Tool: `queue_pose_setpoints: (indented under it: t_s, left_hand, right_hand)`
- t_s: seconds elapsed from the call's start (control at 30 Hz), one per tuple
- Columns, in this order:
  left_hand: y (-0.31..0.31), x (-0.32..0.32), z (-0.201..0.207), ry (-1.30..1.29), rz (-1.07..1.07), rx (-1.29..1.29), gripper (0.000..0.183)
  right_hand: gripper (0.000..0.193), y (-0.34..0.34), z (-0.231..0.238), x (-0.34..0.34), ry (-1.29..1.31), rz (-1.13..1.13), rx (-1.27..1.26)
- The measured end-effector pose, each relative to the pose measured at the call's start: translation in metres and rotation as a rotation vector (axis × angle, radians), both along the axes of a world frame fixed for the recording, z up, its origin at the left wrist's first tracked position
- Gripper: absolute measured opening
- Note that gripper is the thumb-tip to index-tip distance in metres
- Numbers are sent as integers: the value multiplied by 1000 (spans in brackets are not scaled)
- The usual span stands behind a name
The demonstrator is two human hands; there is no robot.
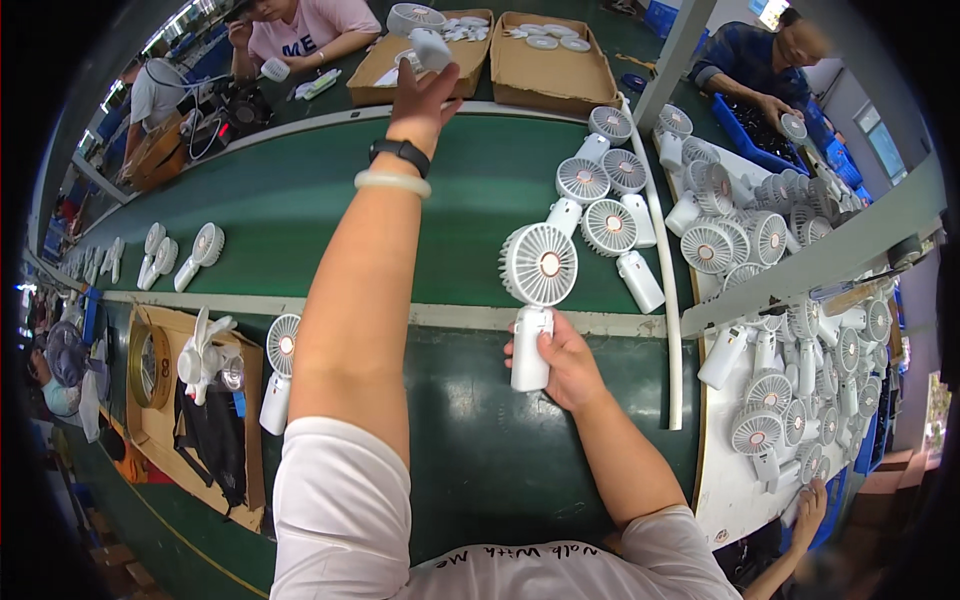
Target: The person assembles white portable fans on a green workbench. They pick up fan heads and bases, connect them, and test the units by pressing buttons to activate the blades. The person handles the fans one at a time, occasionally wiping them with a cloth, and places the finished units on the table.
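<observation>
My right hand is wrapped round the handle of a white handheld fan, held upright over the near edge of the green belt with its round grille up. My left arm, with a dark wristband and a pale bangle, stretches far across the belt. At its end my left hand grips the handle end of another white handheld fan, above an open cardboard tray; part of the grip is hidden. Just beyond the right-hand fan, several similar fans lie on the belt.
A white pipe borders the belt's right side, beside a table crowded with fans. Left stand more fans and a carton. A second tray holds white round parts. Co-workers sit across and at right; a co-worker's hand touches the fan pile.
</observation>
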State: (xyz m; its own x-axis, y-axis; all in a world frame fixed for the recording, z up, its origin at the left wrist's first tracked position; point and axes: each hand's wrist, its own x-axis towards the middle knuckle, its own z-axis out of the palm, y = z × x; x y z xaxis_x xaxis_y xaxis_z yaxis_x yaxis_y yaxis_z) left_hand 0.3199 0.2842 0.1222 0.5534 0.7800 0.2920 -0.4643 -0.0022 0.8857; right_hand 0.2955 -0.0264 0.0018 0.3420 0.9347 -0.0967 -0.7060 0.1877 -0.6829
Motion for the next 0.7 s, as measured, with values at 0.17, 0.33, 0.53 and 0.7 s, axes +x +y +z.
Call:
queue_pose_setpoints:
  t_s: [0.17, 0.33, 0.53, 0.7]
  left_hand:
    - [-89, -31, -38, 31, 38, -108, 60]
    - [-200, -142, -81, 336, 56, -339, 45]
    - [-269, -197, -122, 378, -30, -418, 45]
    - [-276, -188, -117, 415, -141, -351, 51]
  right_hand:
    - [42, -6, -8, 6, -69, -58, -30]
    - [39, -7, -6, 3, -198, -159, -121]
    - [42, -8, -4, -1, -270, -154, -135]
    - [41, -5, -4, -5, -292, -181, -168]
